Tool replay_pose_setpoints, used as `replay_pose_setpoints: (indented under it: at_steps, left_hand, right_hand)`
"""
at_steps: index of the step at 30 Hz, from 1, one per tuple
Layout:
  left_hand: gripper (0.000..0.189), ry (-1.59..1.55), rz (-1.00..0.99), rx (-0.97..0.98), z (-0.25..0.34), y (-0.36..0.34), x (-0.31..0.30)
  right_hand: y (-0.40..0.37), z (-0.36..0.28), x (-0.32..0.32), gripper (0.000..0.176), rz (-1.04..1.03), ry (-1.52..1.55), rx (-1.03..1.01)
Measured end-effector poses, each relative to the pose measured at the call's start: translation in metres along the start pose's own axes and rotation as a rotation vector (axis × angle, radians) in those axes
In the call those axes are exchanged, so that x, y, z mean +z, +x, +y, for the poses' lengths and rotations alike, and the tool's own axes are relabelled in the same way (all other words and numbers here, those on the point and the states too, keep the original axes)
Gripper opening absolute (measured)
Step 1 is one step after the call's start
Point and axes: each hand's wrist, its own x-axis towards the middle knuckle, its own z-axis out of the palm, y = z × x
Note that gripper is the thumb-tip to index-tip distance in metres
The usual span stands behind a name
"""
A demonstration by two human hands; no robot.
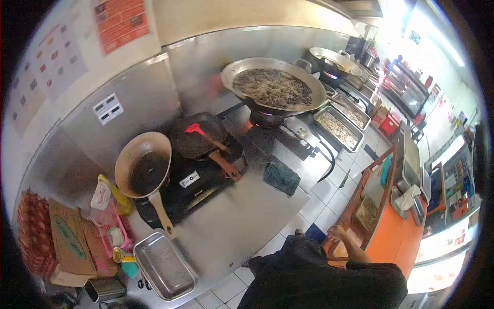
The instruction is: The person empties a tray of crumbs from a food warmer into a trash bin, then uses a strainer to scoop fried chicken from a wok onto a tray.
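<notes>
My right hand (337, 234) reaches out from a dark sleeve beside the orange counter (387, 244). Its fingers are loosely bent and apart, and nothing shows in them. A low shelf opening in the counter lies just beyond the hand, with a flat tray-like item (366, 212) inside. My left hand is out of view; dark clothing (309, 275) fills the bottom middle. To the left is a steel worktable (257, 219) with a folded dark cloth (281, 176) near its edge.
A large wok (319, 105) of bubbling oil sits over a lit burner. Two pans, a beige-rimmed one (123, 177) and a square dark one with a red spatula (195, 129), stand nearer. Metal trays of food (339, 147), a wire-mesh tray (164, 265) and egg trays (35, 232) surround them.
</notes>
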Motion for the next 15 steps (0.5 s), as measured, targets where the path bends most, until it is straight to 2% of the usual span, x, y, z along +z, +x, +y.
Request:
replay_pose_setpoints:
  at_steps: [1, 3, 4, 7, 10, 11, 12, 13, 14, 15]
  left_hand:
    - [0.052, -0.081, 0.007, 0.005, 0.026, -0.02, -0.013]
    - [0.051, -0.233, -0.005, 0.012, 0.078, -0.066, -0.032]
    - [0.051, -0.31, -0.017, 0.016, 0.103, -0.09, -0.041]
    - [0.051, -0.514, -0.099, 0.014, 0.182, -0.167, -0.069]
    - [0.051, -0.695, -0.201, 0.004, 0.25, -0.245, -0.097]
    - [0.051, -0.752, -0.237, 0.003, 0.273, -0.273, -0.103]
    - [0.051, -0.799, -0.288, -0.002, 0.294, -0.299, -0.109]
    - [0.051, -0.836, -0.318, 0.005, 0.304, -0.309, -0.117]
    - [0.051, -0.84, -0.344, 0.017, 0.316, -0.321, -0.128]
    - [0.052, -0.799, -0.352, 0.054, 0.326, -0.328, -0.144]
  right_hand:
    - [0.013, 0.034, -0.019, 0.043, -0.125, -0.013, -0.242]
    - [-0.017, -0.023, 0.035, 0.031, 0.409, -0.266, -0.026]
    - [-0.042, -0.075, 0.081, 0.026, 0.641, -0.329, 0.122]
    - [-0.044, -0.064, 0.046, 0.03, 0.563, -0.098, 0.136]
    - [-0.049, -0.051, -0.001, 0.03, 0.499, -0.124, 0.141]
    - [0.007, 0.043, -0.072, 0.029, 0.193, -0.276, -0.364]
    - [0.056, 0.129, -0.138, 0.028, -0.177, -0.27, -0.861]
    - [0.032, 0.103, -0.123, 0.032, 0.275, 0.26, -0.254]
    - [0.022, 0.08, -0.129, 0.031, 0.376, 0.303, -0.083]
    - [0.02, 0.074, -0.139, 0.031, 0.4, 0.274, -0.007]
